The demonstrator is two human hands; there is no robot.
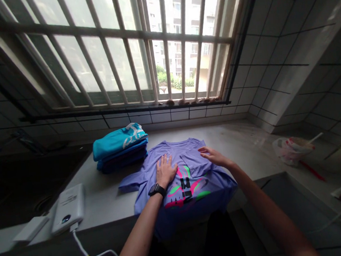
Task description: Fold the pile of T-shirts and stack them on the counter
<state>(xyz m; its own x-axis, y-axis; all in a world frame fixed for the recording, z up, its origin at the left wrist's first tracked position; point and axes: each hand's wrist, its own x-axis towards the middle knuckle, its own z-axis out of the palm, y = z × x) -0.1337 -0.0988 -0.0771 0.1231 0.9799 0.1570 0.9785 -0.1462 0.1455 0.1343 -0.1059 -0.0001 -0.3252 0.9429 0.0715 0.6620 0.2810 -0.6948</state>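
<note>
A purple T-shirt (152, 157) with a pink, green and black print lies on the counter, its lower part hanging over the front edge. My left hand (165, 171), with a black watch on the wrist, rests flat on the shirt's chest, fingers spread. Over on the shirt's right side, my right hand (213, 156) is at the sleeve, which is folded inward across the front. Its fingers are stretched out and apart; whether they touch the cloth I cannot tell. To the left sits a stack of folded clothes (121, 148), bright blue on top and darker blue below.
A white power bank (68, 208) with a cable and a small white box (31, 229) lie at the counter's left front. The dark sink (37, 175) is beyond them. At right are a plastic bag (293, 149) and a red object (311, 170). A barred window (144, 34) stands behind.
</note>
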